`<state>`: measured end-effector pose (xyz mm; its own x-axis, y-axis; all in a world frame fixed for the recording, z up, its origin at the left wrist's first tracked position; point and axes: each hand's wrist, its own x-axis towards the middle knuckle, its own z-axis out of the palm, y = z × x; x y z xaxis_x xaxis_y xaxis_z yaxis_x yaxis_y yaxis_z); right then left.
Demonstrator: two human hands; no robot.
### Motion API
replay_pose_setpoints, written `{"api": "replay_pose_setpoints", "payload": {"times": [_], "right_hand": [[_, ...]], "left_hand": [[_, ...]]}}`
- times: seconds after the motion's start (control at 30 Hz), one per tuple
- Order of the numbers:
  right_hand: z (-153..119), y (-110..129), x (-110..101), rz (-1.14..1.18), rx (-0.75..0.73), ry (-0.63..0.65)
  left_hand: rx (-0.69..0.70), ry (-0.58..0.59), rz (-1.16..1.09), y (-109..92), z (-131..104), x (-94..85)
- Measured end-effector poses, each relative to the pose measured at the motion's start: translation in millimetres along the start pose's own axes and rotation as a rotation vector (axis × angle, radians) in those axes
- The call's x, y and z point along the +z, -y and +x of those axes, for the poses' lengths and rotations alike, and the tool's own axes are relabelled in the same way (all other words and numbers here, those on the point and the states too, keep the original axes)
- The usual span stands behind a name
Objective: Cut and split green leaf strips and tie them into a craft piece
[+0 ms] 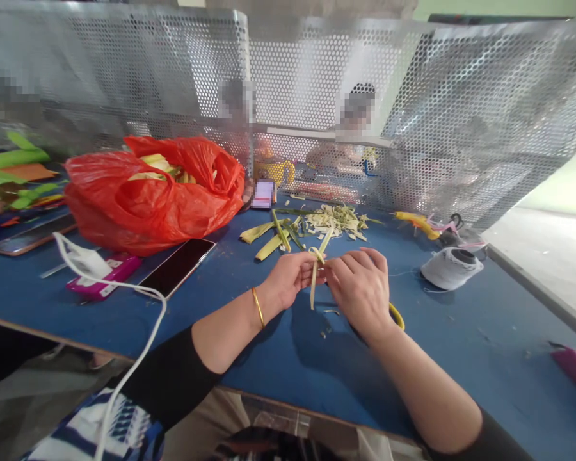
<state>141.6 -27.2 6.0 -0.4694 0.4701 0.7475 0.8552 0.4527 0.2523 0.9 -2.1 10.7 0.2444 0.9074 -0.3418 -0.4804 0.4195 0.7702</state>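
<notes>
Above the blue bench [441,352], the left hand [287,280] and the right hand [361,291] are both pinched on one pale strip [313,291], which is held between them; beyond it lies a heap of shavings [336,221]; a white thread spool [448,269] rests to the right.

"What's between your hands?"
"A leaf strip [313,288], my left hand [292,280] on one side of it, my right hand [359,288] on the other, above the table [461,358]."
"And beyond them?"
"A heap of shavings [333,219], with leaf pieces [271,247] just to its left and a mesh screen [307,77] behind it all."
"On your left?"
"A bag [173,221] on the table, a phone [177,266] in front of it, and a power strip [96,288] left of that phone."
"On your right?"
"A cone of thread [448,269], near the table's side edge."
</notes>
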Motion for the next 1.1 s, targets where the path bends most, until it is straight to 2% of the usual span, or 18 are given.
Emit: {"api": "replay_pose_setpoints", "payload": {"times": [0.1, 0.27, 0.47, 0.53, 0.6, 0.67, 0.73, 0.8, 0.9, 1.0, 1.1], "right_hand": [[-1.6, 0.0, 1.7, 0.040, -0.006, 0.006], [-2.1, 0.9, 4.1, 0.092, -0.031, 0.050], [-1.2, 4.3, 6.9, 0.171, -0.335, 0.087], [-2.4, 3.9, 6.9, 0.211, -0.324, 0.053], [-3.7, 1.6, 6.5, 0.283, -0.149, 0.019], [-4.1, -2.1, 6.6, 0.355, 0.172, 0.029], [-3.1, -5.9, 7.6, 0.400, 0.501, 0.134], [-1.2, -8.4, 9.3, 0.417, 0.705, 0.295], [2.5, -8.3, 10.8, 0.406, 0.774, 0.427], [6.6, -6.1, 8.4, 0.443, 0.814, 0.449], [9.3, -5.4, 3.3, 0.573, 0.881, 0.482]], "left_hand": [[0.039, 0.049, -0.010, 2.2, 0.9, -1.5], [0.076, 0.028, 0.010, 5.9, 4.2, -4.0], [0.071, 0.019, 0.016, 7.1, 6.8, -7.8], [0.064, 0.028, 0.017, 6.9, 5.6, -7.9], [0.062, 0.051, 0.040, 6.1, 3.5, -7.1], [0.041, 0.076, 0.089, 4.9, 1.4, -5.7], [0.014, 0.095, 0.135, 3.8, -0.2, -4.2], [0.006, 0.097, 0.153, 3.7, -0.8, -3.4], [0.020, 0.082, 0.166, 5.7, 0.2, -3.7], [0.067, 0.054, 0.195, 8.0, 2.6, -5.1], [0.114, -0.042, 0.180, 6.6, 5.4, -6.0]]}}
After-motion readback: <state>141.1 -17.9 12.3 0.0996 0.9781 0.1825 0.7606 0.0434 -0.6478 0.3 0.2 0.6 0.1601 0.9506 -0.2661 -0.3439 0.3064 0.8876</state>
